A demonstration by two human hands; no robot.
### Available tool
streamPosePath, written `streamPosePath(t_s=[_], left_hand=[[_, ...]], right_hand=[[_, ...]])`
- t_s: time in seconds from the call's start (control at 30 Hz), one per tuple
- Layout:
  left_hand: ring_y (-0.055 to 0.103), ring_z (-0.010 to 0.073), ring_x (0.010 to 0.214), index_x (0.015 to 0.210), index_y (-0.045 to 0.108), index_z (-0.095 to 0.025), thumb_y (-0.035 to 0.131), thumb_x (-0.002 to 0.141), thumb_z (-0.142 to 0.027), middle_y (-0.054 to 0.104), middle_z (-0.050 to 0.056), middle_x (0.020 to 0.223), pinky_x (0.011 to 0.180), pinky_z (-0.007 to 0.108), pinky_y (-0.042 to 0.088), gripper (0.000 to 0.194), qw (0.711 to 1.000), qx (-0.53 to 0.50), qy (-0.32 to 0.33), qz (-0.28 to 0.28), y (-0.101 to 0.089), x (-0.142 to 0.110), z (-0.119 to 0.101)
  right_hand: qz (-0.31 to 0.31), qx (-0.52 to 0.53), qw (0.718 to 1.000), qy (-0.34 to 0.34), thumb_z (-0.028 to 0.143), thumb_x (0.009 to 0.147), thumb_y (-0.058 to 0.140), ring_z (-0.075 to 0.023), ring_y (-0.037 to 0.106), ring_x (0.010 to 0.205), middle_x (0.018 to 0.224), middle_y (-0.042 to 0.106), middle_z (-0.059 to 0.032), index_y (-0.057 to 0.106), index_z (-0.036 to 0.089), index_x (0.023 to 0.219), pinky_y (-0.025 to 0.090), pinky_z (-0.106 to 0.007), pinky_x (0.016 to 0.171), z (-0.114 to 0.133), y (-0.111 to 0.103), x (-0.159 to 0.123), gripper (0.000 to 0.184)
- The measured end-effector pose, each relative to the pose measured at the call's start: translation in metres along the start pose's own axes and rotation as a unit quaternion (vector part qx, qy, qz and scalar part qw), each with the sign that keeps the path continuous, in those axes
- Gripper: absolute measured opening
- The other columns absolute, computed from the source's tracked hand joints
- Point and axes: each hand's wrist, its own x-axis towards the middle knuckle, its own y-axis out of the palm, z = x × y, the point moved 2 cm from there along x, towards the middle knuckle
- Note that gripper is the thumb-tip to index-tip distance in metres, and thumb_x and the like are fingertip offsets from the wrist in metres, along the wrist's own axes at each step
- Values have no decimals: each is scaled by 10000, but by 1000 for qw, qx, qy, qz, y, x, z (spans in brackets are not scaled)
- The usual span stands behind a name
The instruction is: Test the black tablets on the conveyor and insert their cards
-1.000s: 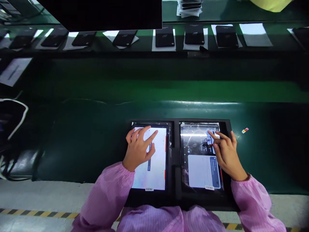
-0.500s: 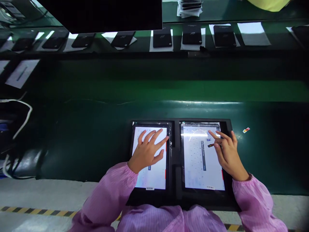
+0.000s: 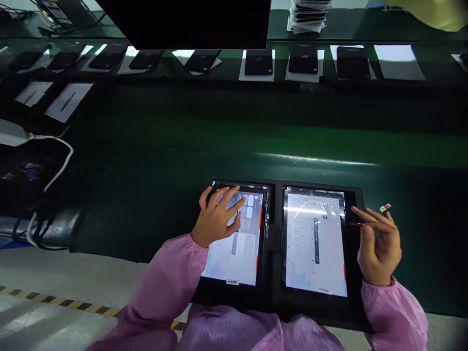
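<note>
Two lit tablets lie side by side in a black holder (image 3: 273,270). Over the upper part of the left tablet (image 3: 241,265) is my left hand (image 3: 215,220), open with fingers spread, fingertips at the screen; it shows a panel of tiles. The right tablet (image 3: 298,273) shows a keyboard and a dark text bar. Just right of it, my right hand (image 3: 382,246) pinches a small thin dark card-like piece (image 3: 355,224), seen nearly edge-on, with its index finger stretched out. A small white, red and yellow piece (image 3: 385,207) lies beyond those fingers on the green bench.
A black monitor (image 3: 190,24) overhangs the bench's far side. Several dark devices (image 3: 259,63) on white sheets line the back shelf, with a stack (image 3: 309,17) behind. White cable (image 3: 68,156) and equipment are at left. Two more lit screens (image 3: 68,102) lie at far left.
My right hand has moved right, off the right tablet, still pinching the small dark piece. On the left tablet, my left hand shifted left and a tile panel appeared. The camera view has shifted too.
</note>
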Motion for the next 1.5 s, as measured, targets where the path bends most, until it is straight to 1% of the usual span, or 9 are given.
streamPosePath(t_s=[0.1,0.23,0.63,0.83,1.0,1.2,1.27,1.37,1.5], left_hand=[[524,263,1157,1135,702,-268,485,880,-306,646,72,1281,1106,506,217,336,1000,-12,-8,25,5,6,-3],[514,265,1182,1191,675,-290,469,895,-313,615,72,1334,1100,522,215,362,998,-25,-10,56,7,3,-3],[521,267,1176,1210,646,-196,475,906,-329,617,93,1310,1116,513,249,373,991,-77,21,111,14,3,-10],[526,270,1140,1217,627,-164,481,902,-333,587,126,1278,1089,510,314,386,981,-141,30,130,13,10,7],[536,312,1007,1069,659,-79,436,914,-311,595,181,1109,896,512,436,356,982,-114,-40,146,19,23,43],[541,259,962,802,611,-142,474,869,-238,575,115,985,914,460,448,181,971,-168,-29,170,14,35,58],[563,198,915,792,563,-169,422,894,-209,589,73,972,868,372,472,178,947,-248,-30,203,-4,43,64],[539,120,678,809,501,-183,317,927,-180,591,9,807,658,270,440,218,866,-414,-34,280,-41,56,71],[343,86,431,878,488,-180,331,893,-165,388,-86,526,476,248,284,159,784,-536,15,315,-78,70,68]], right_hand=[[-42,-45,998,-18,225,790,656,-287,711,922,830,752,-60,570,245,823,447,-576,1033,-5,-4,1,94],[-78,-76,994,-26,227,726,735,-252,661,647,643,682,-22,600,268,728,550,-532,883,-12,-7,3,141],[-79,-108,990,-40,226,666,804,-277,644,646,598,667,-27,652,269,708,562,-472,711,-13,-12,7,164],[10,-143,983,-112,181,742,759,-217,639,610,678,697,3,662,266,786,510,-366,634,23,-5,36,137],[120,-108,974,-162,140,817,684,-178,642,650,736,690,-9,644,228,837,489,-309,646,66,19,65,99],[248,-8,964,-95,244,923,567,-152,695,689,784,716,-13,626,215,884,546,-255,638,111,61,88,76],[286,42,955,-65,255,927,567,-143,699,674,773,720,-10,618,207,887,559,-244,619,131,70,96,81],[318,97,941,-59,248,924,575,-143,704,696,788,728,-16,621,209,884,573,-244,635,162,76,106,73],[336,120,930,-87,213,922,575,-131,709,733,814,735,-9,620,220,893,569,-216,651,193,75,114,54]])
